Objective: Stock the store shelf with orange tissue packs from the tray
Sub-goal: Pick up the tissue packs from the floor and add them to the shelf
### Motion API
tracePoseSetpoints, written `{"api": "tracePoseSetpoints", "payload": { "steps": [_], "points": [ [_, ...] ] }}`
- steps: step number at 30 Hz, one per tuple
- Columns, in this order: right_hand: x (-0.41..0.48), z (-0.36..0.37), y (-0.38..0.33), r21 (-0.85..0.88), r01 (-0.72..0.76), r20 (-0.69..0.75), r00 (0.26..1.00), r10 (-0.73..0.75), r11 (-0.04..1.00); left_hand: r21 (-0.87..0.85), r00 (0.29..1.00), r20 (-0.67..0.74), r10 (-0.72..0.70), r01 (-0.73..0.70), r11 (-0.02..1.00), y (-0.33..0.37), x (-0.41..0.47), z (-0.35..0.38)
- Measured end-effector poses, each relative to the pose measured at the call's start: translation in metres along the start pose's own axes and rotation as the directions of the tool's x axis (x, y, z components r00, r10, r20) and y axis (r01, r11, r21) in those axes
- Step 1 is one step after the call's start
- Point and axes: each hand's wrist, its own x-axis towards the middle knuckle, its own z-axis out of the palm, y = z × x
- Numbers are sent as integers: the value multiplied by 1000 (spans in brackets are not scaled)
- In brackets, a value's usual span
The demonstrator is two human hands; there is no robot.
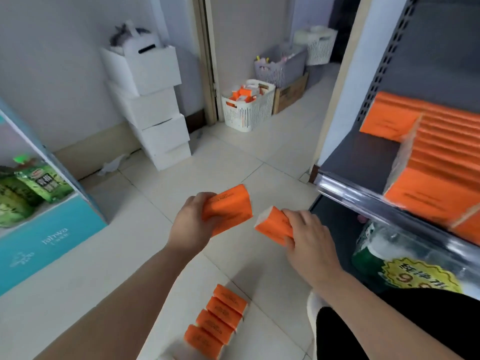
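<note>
My left hand (193,222) grips one orange pack (228,209), my right hand (309,237) another pack (272,226). The shelf (363,157) already carries rows (446,141) up to its front edge; four packs (215,323) wait below.

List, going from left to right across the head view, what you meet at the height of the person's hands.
teal carton → left hand → first orange tissue pack, which it holds → second orange tissue pack → right hand, which grips it → shelf front rail
</note>
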Motion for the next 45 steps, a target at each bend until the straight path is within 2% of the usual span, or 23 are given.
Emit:
{"api": "tracePoseSetpoints", "payload": {
  "steps": [4,6,10,13,19,25,32,38,41,43,45],
  "points": [
    [15,-69,6,20,45,-209,977,-40,999,-61,995,-30,94,-96,994,50,-2,-26],
    [30,-103,16,1,17,-251,968,-16,1000,-73,989,-47,140,-143,987,77,3,-31],
    [68,-145,52,-76,-114,-217,972,96,990,-105,976,-71,205,-212,972,125,24,-30],
    [99,-148,82,-159,-176,-119,980,158,971,-110,974,-12,225,-225,968,149,44,-12],
    [175,-147,135,-223,-232,-79,972,220,947,-39,959,64,275,-273,961,177,96,30],
    [225,-146,196,-328,-303,-56,952,302,895,-66,941,146,304,-298,952,201,146,74],
    [238,-146,245,-347,-328,-133,945,300,879,-46,916,210,342,-340,939,230,175,135],
    [222,-167,252,-244,-250,-123,966,226,937,6,902,220,371,-381,924,258,192,167],
    [202,-187,261,-285,-231,-172,967,188,930,-17,894,227,385,-392,920,272,202,176],
    [187,-194,266,-334,-249,-170,965,202,909,-29,915,197,353,-355,935,280,203,186],
    [174,-195,269,-384,-259,-144,965,220,887,2,960,131,246,-248,969,288,199,195]
  ]
}}
